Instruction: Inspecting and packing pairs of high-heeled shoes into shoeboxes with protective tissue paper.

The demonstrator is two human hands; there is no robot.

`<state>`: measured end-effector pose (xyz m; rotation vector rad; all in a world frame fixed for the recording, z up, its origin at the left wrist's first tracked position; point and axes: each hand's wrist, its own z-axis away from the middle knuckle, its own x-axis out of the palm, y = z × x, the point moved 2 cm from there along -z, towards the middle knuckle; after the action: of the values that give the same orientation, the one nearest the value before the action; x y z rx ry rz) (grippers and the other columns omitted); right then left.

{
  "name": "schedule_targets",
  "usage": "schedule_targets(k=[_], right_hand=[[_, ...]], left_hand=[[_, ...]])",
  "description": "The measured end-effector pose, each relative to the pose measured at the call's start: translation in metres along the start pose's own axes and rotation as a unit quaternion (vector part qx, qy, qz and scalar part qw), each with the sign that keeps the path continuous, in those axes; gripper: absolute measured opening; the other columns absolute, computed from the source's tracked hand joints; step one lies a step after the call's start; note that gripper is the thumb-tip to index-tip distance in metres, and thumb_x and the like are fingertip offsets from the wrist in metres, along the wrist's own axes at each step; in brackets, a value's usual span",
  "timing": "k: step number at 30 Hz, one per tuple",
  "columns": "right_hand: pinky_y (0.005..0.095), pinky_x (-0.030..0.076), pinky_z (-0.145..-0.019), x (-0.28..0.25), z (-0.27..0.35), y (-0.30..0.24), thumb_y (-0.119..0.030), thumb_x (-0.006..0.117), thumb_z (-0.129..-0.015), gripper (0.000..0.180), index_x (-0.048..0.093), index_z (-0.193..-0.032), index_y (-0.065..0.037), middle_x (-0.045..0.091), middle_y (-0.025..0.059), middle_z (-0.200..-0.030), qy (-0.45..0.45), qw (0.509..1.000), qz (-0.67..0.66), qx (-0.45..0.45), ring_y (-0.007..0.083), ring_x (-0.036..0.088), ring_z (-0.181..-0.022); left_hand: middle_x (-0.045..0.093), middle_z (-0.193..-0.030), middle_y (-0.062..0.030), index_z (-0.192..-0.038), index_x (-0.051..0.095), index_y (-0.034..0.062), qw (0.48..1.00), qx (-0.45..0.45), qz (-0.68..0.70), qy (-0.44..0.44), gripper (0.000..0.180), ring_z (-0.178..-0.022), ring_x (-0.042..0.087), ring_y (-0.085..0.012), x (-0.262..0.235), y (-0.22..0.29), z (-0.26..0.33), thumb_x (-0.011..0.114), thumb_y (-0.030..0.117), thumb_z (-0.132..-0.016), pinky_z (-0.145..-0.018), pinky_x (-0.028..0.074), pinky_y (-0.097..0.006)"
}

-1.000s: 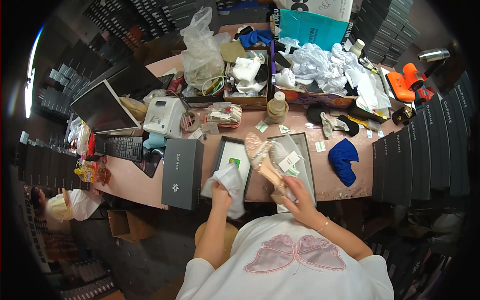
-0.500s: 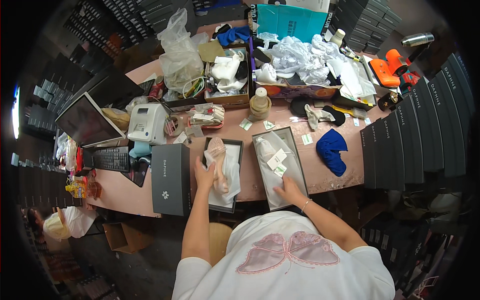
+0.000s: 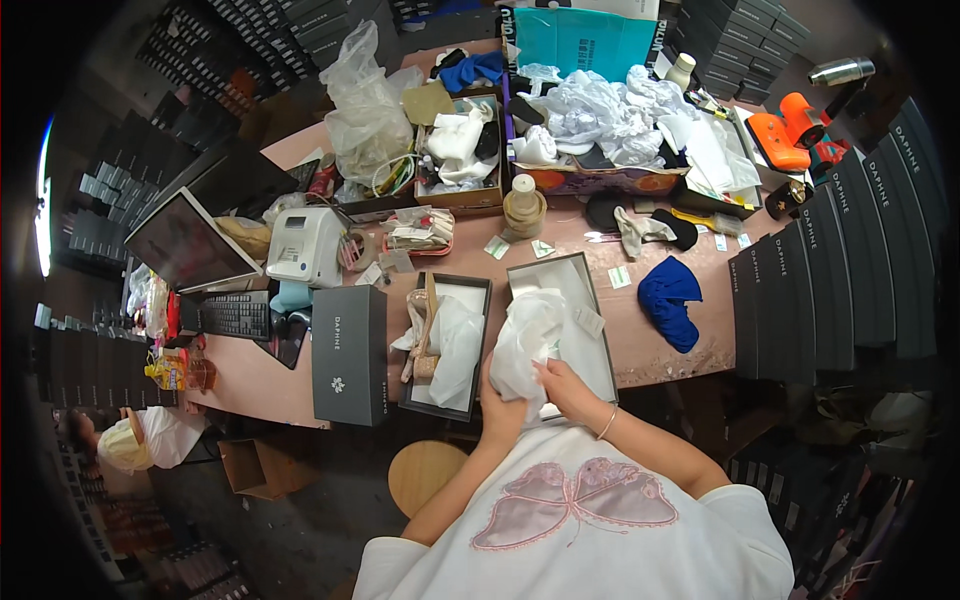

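Note:
A crumpled white tissue-paper bundle [image 3: 528, 335] is in my hands over the open grey shoebox [image 3: 603, 350]; what lies inside the paper is hidden. My left hand [image 3: 503, 404] grips its lower left side. With fingers closed on the paper's lower right edge, my right hand [image 3: 571, 391] works close beside it. A small white card [image 3: 589, 321] rests in that box. To the left, a second open shoebox [image 3: 487, 325] holds a beige high-heeled shoe [image 3: 424, 335] along its left side, with white tissue paper [image 3: 458, 345] next to it.
A closed grey shoebox [image 3: 348, 357] stands at the left, by a keyboard [image 3: 237, 315] and a label printer [image 3: 303, 247]. Blue cloth [image 3: 669, 303] lies on the right, before tall shoebox stacks [image 3: 815, 270]. A bottle [image 3: 522, 207] and a carton of crumpled paper [image 3: 600, 178] stand behind.
My left hand left the beige shoe and moved right onto the tissue bundle. The bundle has been raised in both hands. The shoe now lies further left in its box.

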<state>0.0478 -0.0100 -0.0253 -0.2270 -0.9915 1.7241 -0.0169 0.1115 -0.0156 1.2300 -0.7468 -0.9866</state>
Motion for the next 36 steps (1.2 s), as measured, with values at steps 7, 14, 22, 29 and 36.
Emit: schedule_targets(k=[7,14,22,29,36], right_hand=[[0.0381,0.046,-0.079,-0.032,0.02,-0.078,-0.025,0.068,-0.084,0.027,0.062,-0.104,-0.008,0.06,0.0077,-0.102,0.198,0.786,0.39,-0.437,0.0209,0.057,-0.096],[0.0453,0.034,-0.094,-0.019,0.002,-0.077,-0.011,0.063,-0.083,0.008,0.057,-0.088,-0.008,0.056,0.0079,-0.09,0.175,0.678,0.501,-0.508,0.0275,0.053,-0.092],[0.0379,0.047,-0.073,0.021,0.079,-0.079,-0.014,0.063,-0.085,0.02,0.059,-0.099,0.0,0.06,0.0158,-0.084,-0.153,0.914,0.315,-0.203,0.0323,0.06,-0.085],[0.0362,0.048,-0.077,-0.049,0.093,-0.151,-0.014,0.066,-0.083,0.021,0.064,-0.099,-0.001,0.062,0.0155,-0.089,0.044,0.811,0.454,-0.368,0.0314,0.061,-0.085],[0.0335,0.05,-0.08,-0.075,0.094,-0.111,-0.001,0.063,-0.079,0.026,0.064,-0.105,-0.001,0.066,0.0155,-0.099,0.119,0.872,0.348,-0.323,0.0283,0.064,-0.093]], left_hand=[[0.058,-0.115,-0.0106,-0.123,0.05,-0.0002,0.967,-0.07,0.232,0.08,0.048,-0.107,0.058,-0.0216,-0.017,0.022,-0.004,0.068,0.005,-0.079,-0.091,0.046,-0.035],[0.059,-0.114,-0.0084,-0.123,0.051,0.0016,0.936,-0.084,0.331,0.081,0.044,-0.102,0.06,-0.0205,0.017,0.012,-0.002,0.066,0.018,-0.085,-0.089,0.048,-0.035],[0.064,-0.109,-0.0069,-0.115,0.058,0.0125,0.83,-0.211,0.515,0.037,0.052,-0.103,0.06,-0.0242,-0.008,-0.004,-0.027,0.047,0.057,-0.09,-0.09,0.048,-0.04],[0.06,-0.121,-0.0069,-0.13,0.051,0.0109,0.816,-0.23,0.521,-0.097,0.05,-0.109,0.058,-0.0268,-0.031,0.009,-0.04,0.041,0.046,-0.096,-0.096,0.046,-0.044],[0.062,-0.114,-0.0071,-0.121,0.056,0.0057,0.859,-0.198,0.467,-0.074,0.04,-0.103,0.06,-0.0228,-0.025,0.011,-0.057,0.046,0.036,-0.097,-0.091,0.047,-0.037]])
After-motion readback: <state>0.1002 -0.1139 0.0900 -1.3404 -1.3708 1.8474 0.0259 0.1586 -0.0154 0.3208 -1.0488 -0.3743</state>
